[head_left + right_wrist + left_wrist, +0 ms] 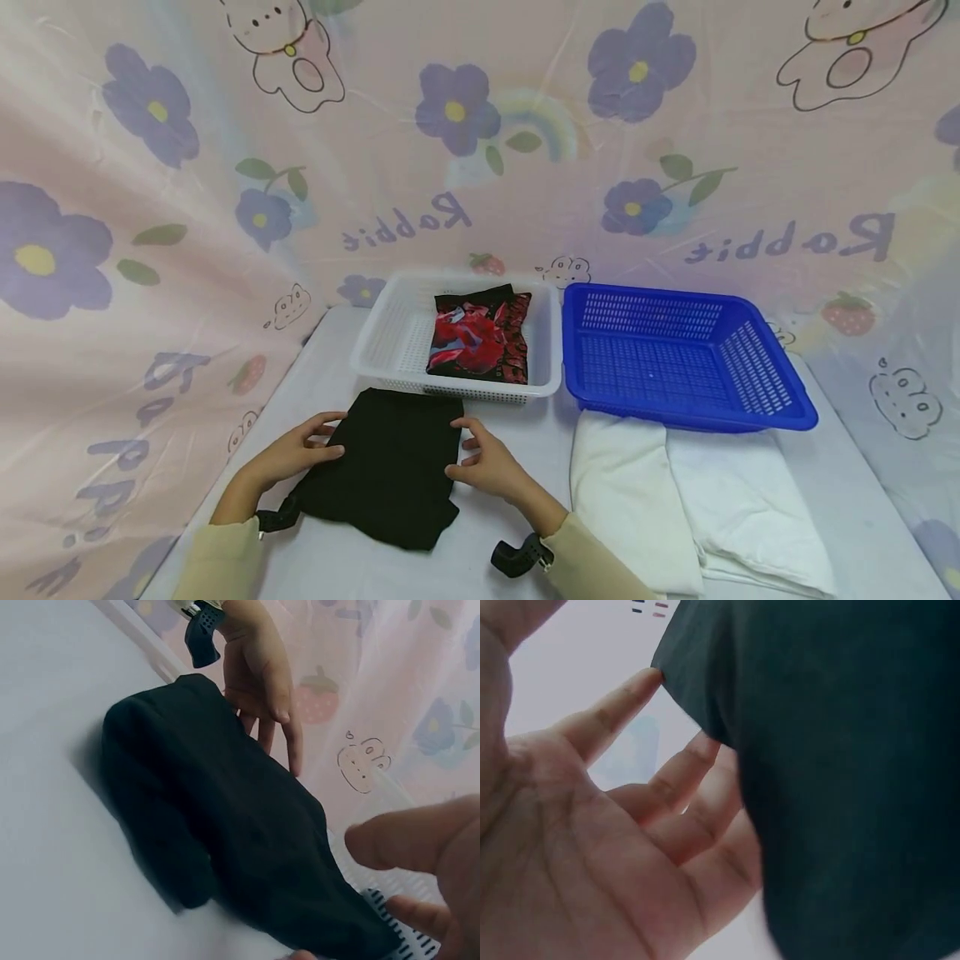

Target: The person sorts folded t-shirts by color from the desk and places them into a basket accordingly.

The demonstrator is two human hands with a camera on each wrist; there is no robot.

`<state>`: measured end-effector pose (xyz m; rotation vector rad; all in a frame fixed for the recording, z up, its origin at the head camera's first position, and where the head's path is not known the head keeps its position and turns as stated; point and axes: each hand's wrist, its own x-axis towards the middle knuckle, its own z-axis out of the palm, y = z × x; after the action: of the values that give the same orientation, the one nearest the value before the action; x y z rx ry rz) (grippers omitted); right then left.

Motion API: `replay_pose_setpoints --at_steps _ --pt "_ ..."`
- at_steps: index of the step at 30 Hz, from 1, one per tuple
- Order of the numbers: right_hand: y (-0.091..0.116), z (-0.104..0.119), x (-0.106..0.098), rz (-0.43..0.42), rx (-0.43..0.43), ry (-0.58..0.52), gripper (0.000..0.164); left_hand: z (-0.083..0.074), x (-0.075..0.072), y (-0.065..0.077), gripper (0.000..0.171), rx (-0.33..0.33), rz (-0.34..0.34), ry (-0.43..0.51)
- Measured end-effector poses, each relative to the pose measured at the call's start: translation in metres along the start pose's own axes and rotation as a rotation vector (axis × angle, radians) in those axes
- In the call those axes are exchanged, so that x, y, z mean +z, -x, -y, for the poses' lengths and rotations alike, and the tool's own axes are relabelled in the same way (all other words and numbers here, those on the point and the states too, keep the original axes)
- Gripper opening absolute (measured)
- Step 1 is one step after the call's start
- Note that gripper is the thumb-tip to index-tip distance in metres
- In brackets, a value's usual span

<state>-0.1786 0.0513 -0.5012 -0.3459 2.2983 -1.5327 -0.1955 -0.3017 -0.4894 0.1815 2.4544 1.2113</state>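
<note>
A black folded garment (393, 467) lies on the white table between the two hands; its exact kind cannot be told. At its left edge is the left hand (296, 454), whose extended fingertips touch the cloth in the left wrist view. The right hand (491, 465) is beside the upper right edge, thumb and fingers spread apart. In the right wrist view, thumb and forefinger stand clear of each other near the garment (217, 810), with no cloth pinched between them. Part of the right hand lies outside that view.
Behind the garment stands a white basket (390, 333) holding a folded black garment with a red print (480, 337). To its right is a blue basket (652, 358). Folded white cloths (630, 500) lie before it. Patterned sheeting (525, 192) closes off the back and sides.
</note>
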Motion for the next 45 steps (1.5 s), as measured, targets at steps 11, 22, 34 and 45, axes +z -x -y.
replay_pose_setpoints --at_steps 11,22,34,45 --pt "-0.009 0.002 0.016 0.027 -0.028 -0.082 0.064 -0.008 0.010 -0.004 0.068 -0.003 0.065 0.094" --pt "-0.014 0.003 0.025 0.036 -0.042 -0.106 0.059 -0.009 0.020 -0.005 0.068 -0.005 0.065 0.028" --pt "-0.020 0.004 0.031 0.050 -0.073 -0.089 0.059 -0.019 0.026 -0.011 0.068 0.061 0.110 -0.013" --pt "-0.022 0.005 0.035 0.073 -0.072 -0.089 0.056 -0.020 0.028 -0.012 0.064 0.112 0.088 -0.068"
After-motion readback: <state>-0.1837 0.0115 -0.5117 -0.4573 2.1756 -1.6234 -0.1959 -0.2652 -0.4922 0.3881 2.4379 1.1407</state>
